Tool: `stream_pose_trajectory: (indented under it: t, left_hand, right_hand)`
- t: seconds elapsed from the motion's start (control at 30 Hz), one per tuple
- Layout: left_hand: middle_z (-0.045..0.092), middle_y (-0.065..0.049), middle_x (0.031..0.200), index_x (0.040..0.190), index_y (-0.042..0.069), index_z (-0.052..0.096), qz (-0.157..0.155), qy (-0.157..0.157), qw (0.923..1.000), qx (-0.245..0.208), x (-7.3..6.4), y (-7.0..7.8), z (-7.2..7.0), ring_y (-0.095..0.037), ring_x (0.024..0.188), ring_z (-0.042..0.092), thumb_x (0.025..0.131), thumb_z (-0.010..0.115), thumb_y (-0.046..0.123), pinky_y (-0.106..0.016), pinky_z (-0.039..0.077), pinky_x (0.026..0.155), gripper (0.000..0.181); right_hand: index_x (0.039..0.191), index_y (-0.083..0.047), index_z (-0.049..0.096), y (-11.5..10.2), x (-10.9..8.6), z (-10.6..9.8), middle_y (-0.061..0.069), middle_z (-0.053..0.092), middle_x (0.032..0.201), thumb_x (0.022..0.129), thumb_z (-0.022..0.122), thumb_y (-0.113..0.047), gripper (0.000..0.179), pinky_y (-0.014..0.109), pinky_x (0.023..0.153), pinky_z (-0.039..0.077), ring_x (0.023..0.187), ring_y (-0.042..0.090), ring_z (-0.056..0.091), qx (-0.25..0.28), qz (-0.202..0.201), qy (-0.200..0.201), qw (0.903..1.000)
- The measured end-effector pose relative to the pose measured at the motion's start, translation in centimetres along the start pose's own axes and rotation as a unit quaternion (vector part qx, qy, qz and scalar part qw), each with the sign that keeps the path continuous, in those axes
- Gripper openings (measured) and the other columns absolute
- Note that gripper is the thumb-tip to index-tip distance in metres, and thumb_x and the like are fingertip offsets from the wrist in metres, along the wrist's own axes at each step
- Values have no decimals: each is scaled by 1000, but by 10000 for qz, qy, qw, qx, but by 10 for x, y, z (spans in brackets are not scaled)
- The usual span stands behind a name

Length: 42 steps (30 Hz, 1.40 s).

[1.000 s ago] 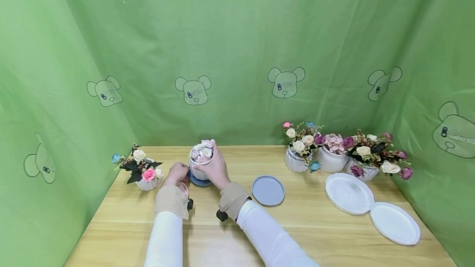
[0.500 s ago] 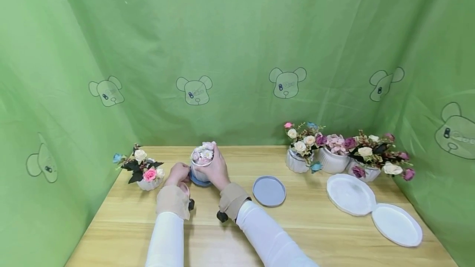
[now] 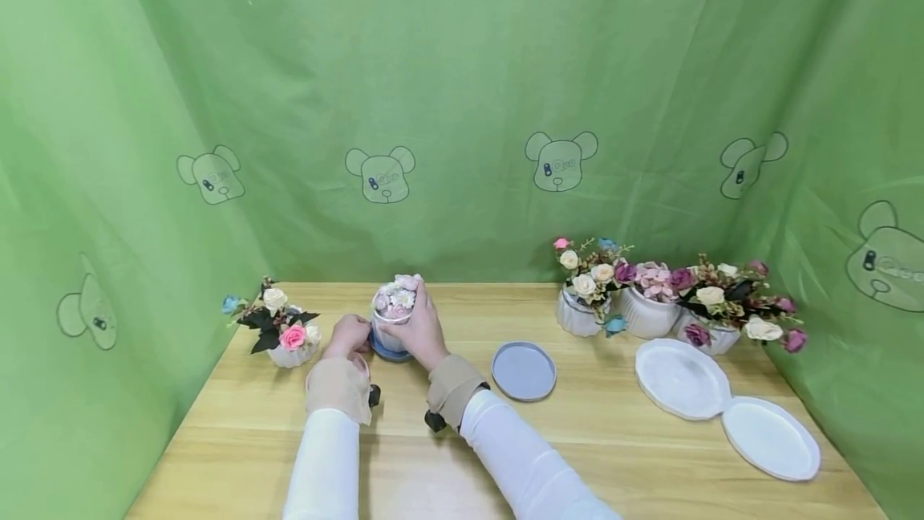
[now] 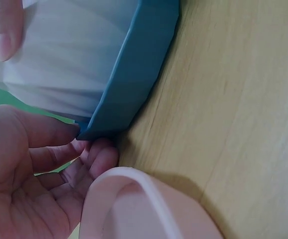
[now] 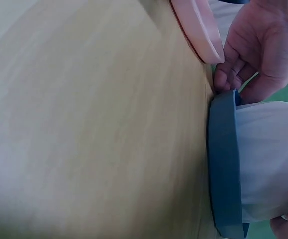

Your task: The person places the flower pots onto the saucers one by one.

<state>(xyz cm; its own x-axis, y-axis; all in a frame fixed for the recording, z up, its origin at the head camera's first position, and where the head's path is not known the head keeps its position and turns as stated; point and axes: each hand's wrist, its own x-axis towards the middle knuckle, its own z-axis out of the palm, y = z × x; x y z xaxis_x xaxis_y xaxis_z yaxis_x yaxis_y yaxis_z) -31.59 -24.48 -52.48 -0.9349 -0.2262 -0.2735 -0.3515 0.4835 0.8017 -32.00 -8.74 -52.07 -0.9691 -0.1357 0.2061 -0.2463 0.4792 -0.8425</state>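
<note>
My right hand (image 3: 422,335) grips a white ribbed flower pot (image 4: 74,59) holding pale pink and white flowers (image 3: 395,298). The pot stands in a blue saucer (image 4: 134,74) on the table, its base inside the raised rim. My left hand (image 4: 29,164) pinches the near-left edge of that saucer, thumb at the inner side of the rim and fingers outside. Beside the left fingers lies a pink saucer (image 4: 149,199), mostly hidden under the left wrist in the head view.
A potted rose arrangement (image 3: 292,353) stands at the left. A grey-blue saucer (image 3: 523,371) lies right of my right hand. Farther right are two white saucers, a larger one (image 3: 682,379) and a smaller one (image 3: 771,438), with several flower pots (image 3: 647,313) behind. Green curtain (image 3: 462,103) surrounds the table.
The pot has come down very slightly in the blue saucer. Both hands keep their hold in nearly the same place, and the head view has shifted a little.
</note>
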Motion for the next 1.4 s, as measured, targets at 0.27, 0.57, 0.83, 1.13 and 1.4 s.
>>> stream_pose_trajectory:
  t: [0.27,0.57,0.83,1.13,1.4]
  left_hand:
    - [65,-26,104,111,-9,60,182,285,9988,351,-1,3,-1,-14,59,61,90,50,6,-25,58,58,28]
    - [63,-26,118,112,-4,60,490,814,9910,944,-13,10,-5,-39,105,61,91,49,11,-48,52,93,28]
    - [63,-26,120,119,-2,59,964,1382,9829,742,-32,26,-8,-41,107,61,95,43,10,-51,51,90,32]
    - [57,-24,133,123,-1,59,1487,1759,9726,322,-72,52,-17,-41,125,52,95,49,13,-53,43,106,33]
    - [63,-23,121,116,1,64,2100,2430,9467,-244,-111,62,-24,-38,118,58,95,54,13,-52,44,104,26]
  right_hand:
    - [156,-5,11,2,1,-4,23,33,154,71,86,-36,117,47,118,34,140,38,39,-157,-33,-81,9998]
    - [153,-2,20,0,-3,-11,22,39,151,74,84,-29,105,49,116,36,137,37,44,9,-306,70,9995]
    - [147,-1,32,-4,-13,-25,23,45,146,80,79,-26,86,50,114,39,134,38,47,252,-260,260,9990]
    - [125,1,52,-5,-24,-43,22,62,112,84,75,-15,50,49,92,55,105,39,62,1220,-623,765,9876]
    - [104,2,61,-5,-38,-49,13,66,89,86,72,-14,27,18,67,54,79,16,61,1236,-808,820,9856]
